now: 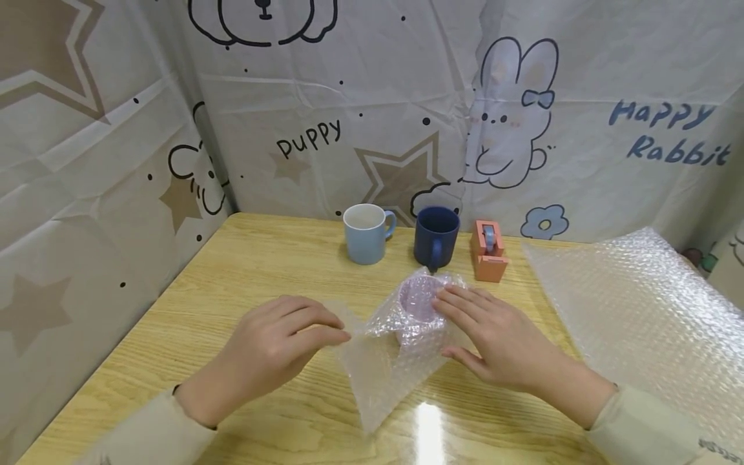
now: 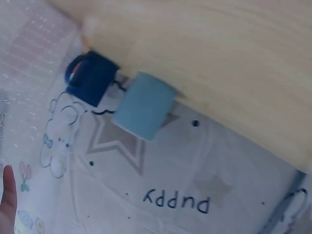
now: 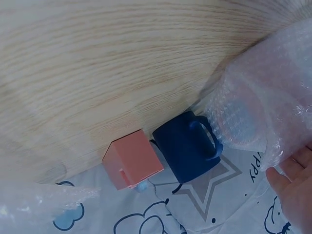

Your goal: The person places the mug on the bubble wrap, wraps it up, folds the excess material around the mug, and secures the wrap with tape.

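Reference item: the pink mug (image 1: 420, 300). I see it on the table (image 1: 256, 258) through a piece of bubble film (image 1: 378, 374) that covers its mouth and part of its side. Through the film I cannot tell whether it stands fully upright. Loose film extends left of the pink mug and over its near side.

Right hand (image 1: 502, 336): at the right side of the pink mug, fingers extended and resting on the film, thumb spread away from them.

Left hand (image 1: 279, 339): left of the pink mug, fingers bent, tips at the film's left edge. I cannot tell whether they pinch it.

Surroundings, relative to the pink mug:
- Just behind: the navy mug (image 1: 427, 240), handle turned toward it. This is the nearest obstruction; I cannot confirm contact with the film.
- Behind and left: the blue mug (image 1: 365, 239).
- Behind and right: the orange dispenser (image 1: 490, 268), fitted with a tape roll (image 1: 489, 236).
- Well to the right: a large bubble sheet (image 1: 645, 310).

Markings: on the cloth (image 1: 273, 77) behind the pink mug, I read "PUPPY" to the left and "Happy Rabbit" to the far right, beside a drawn rabbit (image 1: 511, 123). The right cuff (image 1: 645, 420) bears a small dark marking, illegible to me.
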Tool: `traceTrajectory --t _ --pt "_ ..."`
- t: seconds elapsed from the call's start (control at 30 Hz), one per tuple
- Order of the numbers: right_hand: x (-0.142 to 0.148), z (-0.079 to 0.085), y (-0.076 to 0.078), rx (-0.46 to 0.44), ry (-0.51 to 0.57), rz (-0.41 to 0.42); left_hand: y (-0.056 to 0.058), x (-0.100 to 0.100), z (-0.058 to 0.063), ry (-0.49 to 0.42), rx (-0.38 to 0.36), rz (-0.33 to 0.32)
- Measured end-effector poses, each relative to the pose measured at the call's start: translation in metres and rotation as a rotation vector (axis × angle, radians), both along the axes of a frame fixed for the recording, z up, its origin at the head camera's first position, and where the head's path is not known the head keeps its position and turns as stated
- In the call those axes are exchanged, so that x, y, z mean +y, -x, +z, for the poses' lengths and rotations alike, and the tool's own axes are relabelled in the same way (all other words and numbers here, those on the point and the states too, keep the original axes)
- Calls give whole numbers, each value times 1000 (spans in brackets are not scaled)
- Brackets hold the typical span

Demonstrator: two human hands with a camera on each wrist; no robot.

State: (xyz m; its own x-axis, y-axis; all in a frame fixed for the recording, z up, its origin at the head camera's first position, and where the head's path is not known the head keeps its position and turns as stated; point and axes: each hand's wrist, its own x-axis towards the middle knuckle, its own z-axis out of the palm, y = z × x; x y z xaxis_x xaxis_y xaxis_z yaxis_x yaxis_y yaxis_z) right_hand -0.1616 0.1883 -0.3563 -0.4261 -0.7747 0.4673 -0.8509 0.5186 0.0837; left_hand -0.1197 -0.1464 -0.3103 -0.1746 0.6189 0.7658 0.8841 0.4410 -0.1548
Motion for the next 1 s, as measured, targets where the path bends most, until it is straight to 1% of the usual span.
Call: traceTrajectory --t 0.07,0.2,0.5,0.73,0.9,1.0 --pt "-1 0 0 -3 4 2 6 7 2 -18 -14 -14" --pt "1 0 -2 -7 22 -3 20 22 3 -37 -33 -19" --pt "-3 1 -2 -12 38 13 40 50 9 -79 -43 35" --pt "-2 -1 -3 -2 51 15 62 75 14 -84 -61 52" --pt "0 -2 -2 -16 46 -2 76 89 14 -61 -93 87" --pt "1 -2 -1 -33 50 -13 82 96 12 -58 -123 101"
